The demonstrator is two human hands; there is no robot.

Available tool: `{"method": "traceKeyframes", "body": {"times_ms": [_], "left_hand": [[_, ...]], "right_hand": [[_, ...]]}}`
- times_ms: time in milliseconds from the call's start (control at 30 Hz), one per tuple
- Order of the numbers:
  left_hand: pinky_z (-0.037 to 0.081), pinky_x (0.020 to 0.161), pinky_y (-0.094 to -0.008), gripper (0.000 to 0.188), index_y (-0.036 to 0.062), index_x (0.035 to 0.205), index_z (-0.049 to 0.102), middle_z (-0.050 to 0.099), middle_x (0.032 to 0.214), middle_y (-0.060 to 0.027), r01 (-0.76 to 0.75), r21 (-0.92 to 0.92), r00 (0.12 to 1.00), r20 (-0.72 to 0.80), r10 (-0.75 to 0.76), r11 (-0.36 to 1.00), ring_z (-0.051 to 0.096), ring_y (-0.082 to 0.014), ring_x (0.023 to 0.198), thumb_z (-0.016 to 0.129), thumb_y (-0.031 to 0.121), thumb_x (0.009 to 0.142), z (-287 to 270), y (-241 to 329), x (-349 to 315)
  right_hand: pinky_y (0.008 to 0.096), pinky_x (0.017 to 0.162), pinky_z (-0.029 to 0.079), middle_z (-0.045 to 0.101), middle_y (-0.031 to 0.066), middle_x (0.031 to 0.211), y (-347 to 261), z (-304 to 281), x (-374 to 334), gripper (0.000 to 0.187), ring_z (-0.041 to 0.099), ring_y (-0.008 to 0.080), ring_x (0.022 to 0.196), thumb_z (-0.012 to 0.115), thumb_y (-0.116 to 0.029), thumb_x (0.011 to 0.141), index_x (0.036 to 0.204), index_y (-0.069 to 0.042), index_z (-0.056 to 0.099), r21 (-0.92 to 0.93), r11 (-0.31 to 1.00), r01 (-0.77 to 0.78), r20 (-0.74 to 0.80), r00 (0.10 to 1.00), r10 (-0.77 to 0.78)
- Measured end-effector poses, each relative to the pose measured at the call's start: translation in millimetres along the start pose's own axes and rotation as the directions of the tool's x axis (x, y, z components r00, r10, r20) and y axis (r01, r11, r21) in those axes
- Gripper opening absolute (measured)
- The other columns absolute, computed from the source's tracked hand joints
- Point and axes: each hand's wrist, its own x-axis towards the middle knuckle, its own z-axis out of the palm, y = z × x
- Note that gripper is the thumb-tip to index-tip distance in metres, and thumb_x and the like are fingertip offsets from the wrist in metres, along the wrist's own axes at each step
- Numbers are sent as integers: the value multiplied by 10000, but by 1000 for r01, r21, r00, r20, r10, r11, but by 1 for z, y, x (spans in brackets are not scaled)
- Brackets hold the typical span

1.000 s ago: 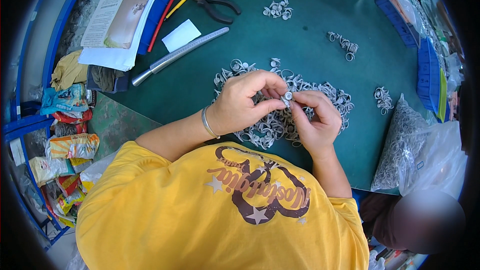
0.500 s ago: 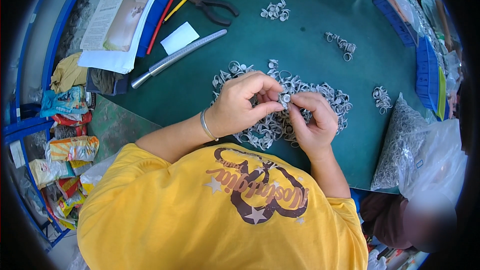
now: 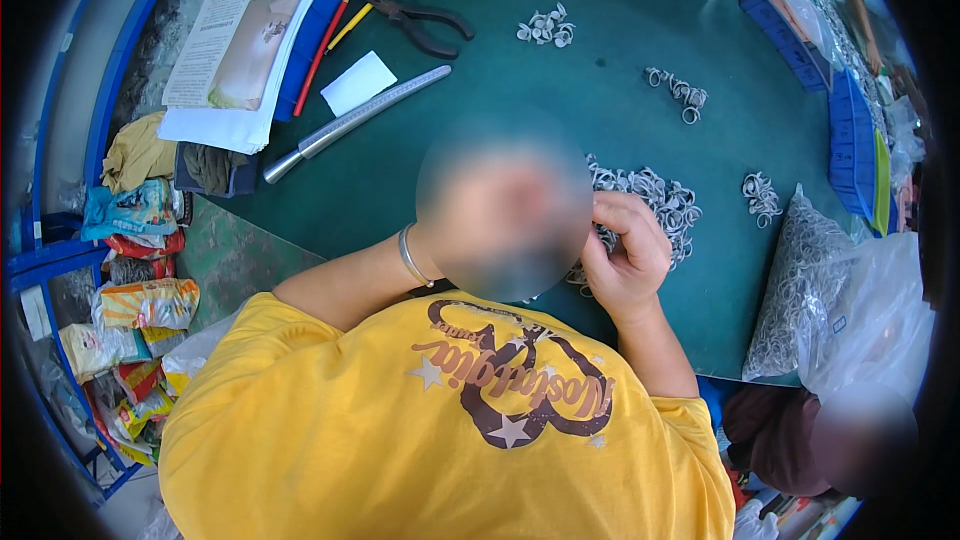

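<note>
A round blur covers my left hand (image 3: 485, 215), so its fingers and anything between them are hidden. My right hand (image 3: 632, 250) is beside it, over the pile's front side, with thumb and bent fingers closed together. Its fingertips run into the blur's edge, and what they pinch cannot be made out. Behind and around the hands spreads a pile of grey metal rings (image 3: 665, 202); the blur hides its left part. Smaller ring clusters lie farther back: one at the back middle (image 3: 547, 27), another at the back right (image 3: 680, 95), and a third at the right (image 3: 761, 198).
On the left lie a ring mandrel (image 3: 360, 123), a white paper slip (image 3: 358, 85), pliers (image 3: 425, 25), red (image 3: 322, 55) and yellow (image 3: 350, 27) pencils and papers (image 3: 240, 40). A bag of rings (image 3: 790, 300) and blue bins (image 3: 850, 145) line the right. A person (image 3: 780, 435) is at the lower right.
Half a second ago, both hands plainly held a small grey ring between their fingertips; a blur now covers the left hand and that spot. My right hand has hardly moved.
</note>
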Motion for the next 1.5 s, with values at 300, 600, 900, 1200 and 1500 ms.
{"method": "traceKeyframes", "body": {"times_ms": [300,600,900,1200,1500], "left_hand": [[519,798,-289,160,43,1064,618,645,1002,-61,227,-545,973,92,-211,807,622,-152,909,590,95,915,17,-37,-20],[555,708,-326,172,-21,953,662,676,949,-152,-373,261,925,183,334,890,670,-291,832,679,43,795,-3,6,14],[490,661,-259,208,2,993,623,578,1077,-106,123,394,978,106,-178,911,590,-186,800,655,-46,794,-17,-26,34],[497,687,-311,75,-7,825,651,623,835,-103,34,384,968,217,-126,923,620,-261,791,698,26,777,-19,-62,43],[520,752,-237,73,-16,887,698,650,995,-112,191,-280,981,84,-175,941,633,-138,863,698,-22,814,-11,-14,25]], "right_hand": [[284,717,512,651,156,965,-2,6,-1,174,640,227,845,644,126,747,887,24,624,110,994,-5,1,1000,4],[301,711,505,638,119,911,-4,-15,6,179,622,228,821,642,96,762,908,-7,658,80,987,-137,92,987,130],[367,676,524,640,106,889,86,-168,-11,98,628,285,782,708,27,750,808,-21,646,-787,540,-299,-395,916,-69],[435,873,479,628,205,1051,122,-199,-28,256,593,375,988,565,30,792,1027,1,663,-892,287,-348,-341,937,76],[296,705,518,664,109,907,-12,-28,38,180,650,198,790,696,-8,799,976,1,662,-20,950,-312,149,939,311]]}}
